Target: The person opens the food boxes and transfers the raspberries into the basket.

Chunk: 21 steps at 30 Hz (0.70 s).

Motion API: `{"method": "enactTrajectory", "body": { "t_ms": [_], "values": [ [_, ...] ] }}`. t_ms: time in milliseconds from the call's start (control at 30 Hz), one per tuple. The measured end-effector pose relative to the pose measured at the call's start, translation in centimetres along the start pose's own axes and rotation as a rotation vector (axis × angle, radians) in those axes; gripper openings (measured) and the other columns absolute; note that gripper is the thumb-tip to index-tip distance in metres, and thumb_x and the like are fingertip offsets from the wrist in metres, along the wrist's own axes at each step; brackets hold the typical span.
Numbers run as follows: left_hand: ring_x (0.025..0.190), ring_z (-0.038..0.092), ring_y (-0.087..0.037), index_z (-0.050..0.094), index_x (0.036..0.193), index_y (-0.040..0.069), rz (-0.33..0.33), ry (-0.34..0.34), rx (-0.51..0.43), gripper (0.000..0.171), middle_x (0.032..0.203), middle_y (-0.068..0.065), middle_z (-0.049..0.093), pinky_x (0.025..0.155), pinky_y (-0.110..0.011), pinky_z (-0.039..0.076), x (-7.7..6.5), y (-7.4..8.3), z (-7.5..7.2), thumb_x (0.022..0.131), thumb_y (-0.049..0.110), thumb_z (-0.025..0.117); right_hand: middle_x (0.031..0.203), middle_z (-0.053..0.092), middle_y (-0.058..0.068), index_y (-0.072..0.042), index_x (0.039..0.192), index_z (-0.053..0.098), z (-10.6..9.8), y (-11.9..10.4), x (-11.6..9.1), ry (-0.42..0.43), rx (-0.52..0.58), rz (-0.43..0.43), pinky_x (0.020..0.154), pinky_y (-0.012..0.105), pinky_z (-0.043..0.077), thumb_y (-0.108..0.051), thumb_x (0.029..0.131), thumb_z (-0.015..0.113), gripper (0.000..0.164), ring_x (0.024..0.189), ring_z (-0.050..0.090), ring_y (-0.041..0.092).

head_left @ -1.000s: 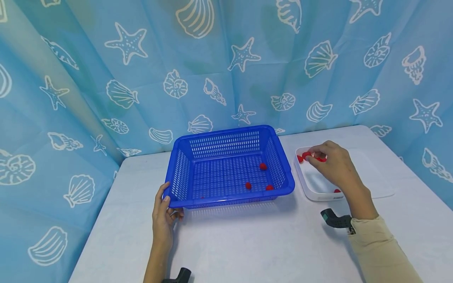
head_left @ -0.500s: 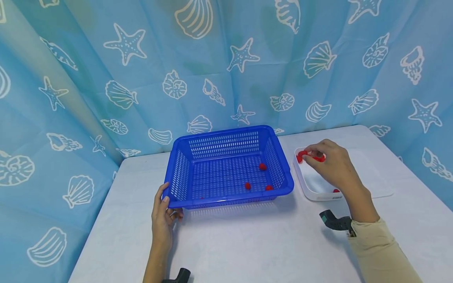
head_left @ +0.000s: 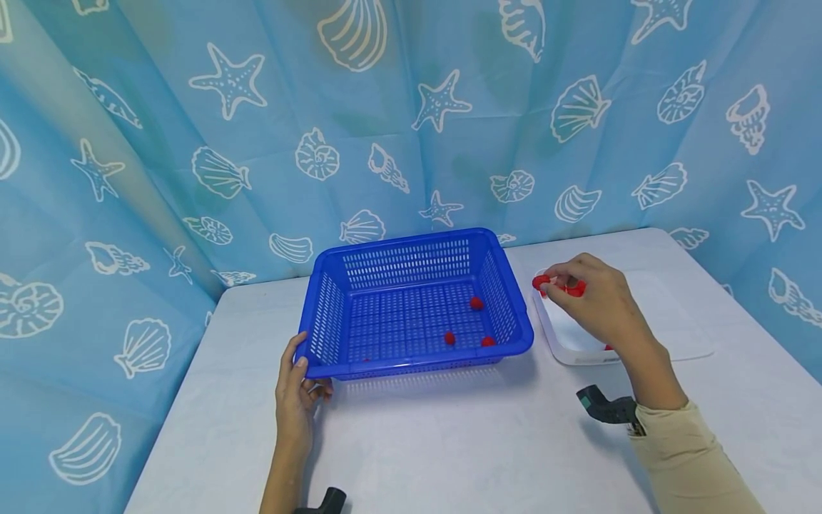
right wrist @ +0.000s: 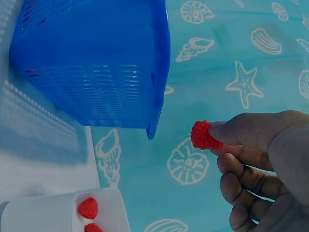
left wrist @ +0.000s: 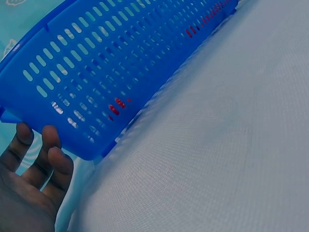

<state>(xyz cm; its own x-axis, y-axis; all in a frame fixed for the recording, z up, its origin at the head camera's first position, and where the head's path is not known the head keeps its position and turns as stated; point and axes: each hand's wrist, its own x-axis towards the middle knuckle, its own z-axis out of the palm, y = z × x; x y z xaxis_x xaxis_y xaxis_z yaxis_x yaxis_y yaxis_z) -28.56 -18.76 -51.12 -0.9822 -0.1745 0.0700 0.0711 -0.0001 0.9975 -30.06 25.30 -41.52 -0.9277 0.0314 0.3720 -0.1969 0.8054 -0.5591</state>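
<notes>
In the head view, a red raspberry (head_left: 541,282) is pinched between the thumb and index finger of my right hand (head_left: 597,296). The right wrist view shows that raspberry (right wrist: 203,135) clear of the white tray, which holds more raspberries (right wrist: 88,208). The shallow tray (head_left: 581,356) lies under my right hand, partly hidden by it. To its left stands a blue plastic basket (head_left: 417,366) with slotted walls. Raspberries (head_left: 476,303) lie scattered on its right side. My left hand (head_left: 297,400) grips the basket's front left corner, fingers below the rim.
A white cloth covers the table (head_left: 449,442). Flat by the tray's right side lies a pale sheet or lid (head_left: 681,321). A blue curtain (head_left: 385,107) with shell and starfish prints hangs directly behind the table.
My right hand has shifted slightly left and lifted a raspberry from among those in the tray toward its left rim. My left hand and the basket have stayed in place.
</notes>
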Motion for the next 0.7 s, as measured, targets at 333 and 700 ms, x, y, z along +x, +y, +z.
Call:
{"method": "enactTrajectory", "body": {
  "t_ms": [333, 700],
  "values": [
    [0.082, 0.060, -0.026, 0.037, 0.152, 0.035, 0.011, -0.003, 0.011, 0.050, 0.131, -0.012, 0.052, 0.065, -0.027, 0.051, 0.0, 0.1, 0.0, 0.103, 0.045, 0.041, 0.106, 0.062, 0.014, -0.002, 0.118, 0.070, 0.3, -0.7, -0.2, 0.001, 0.018, -0.029, 0.080, 0.056, 0.054, -0.019, 0.091, 0.074, 0.032, 0.101, 0.057, 0.036],
    [0.081, 0.060, -0.023, 0.037, 0.152, 0.035, 0.016, -0.001, 0.022, 0.051, 0.133, -0.011, 0.052, 0.066, -0.028, 0.052, 0.0, -0.1, -0.1, 0.102, 0.046, 0.041, 0.103, 0.062, 0.010, -0.005, 0.116, 0.072, 0.6, -1.5, -0.4, 0.001, 0.034, -0.062, 0.073, 0.045, 0.054, -0.019, 0.090, 0.076, 0.029, 0.095, 0.057, 0.029]
  ]
}}
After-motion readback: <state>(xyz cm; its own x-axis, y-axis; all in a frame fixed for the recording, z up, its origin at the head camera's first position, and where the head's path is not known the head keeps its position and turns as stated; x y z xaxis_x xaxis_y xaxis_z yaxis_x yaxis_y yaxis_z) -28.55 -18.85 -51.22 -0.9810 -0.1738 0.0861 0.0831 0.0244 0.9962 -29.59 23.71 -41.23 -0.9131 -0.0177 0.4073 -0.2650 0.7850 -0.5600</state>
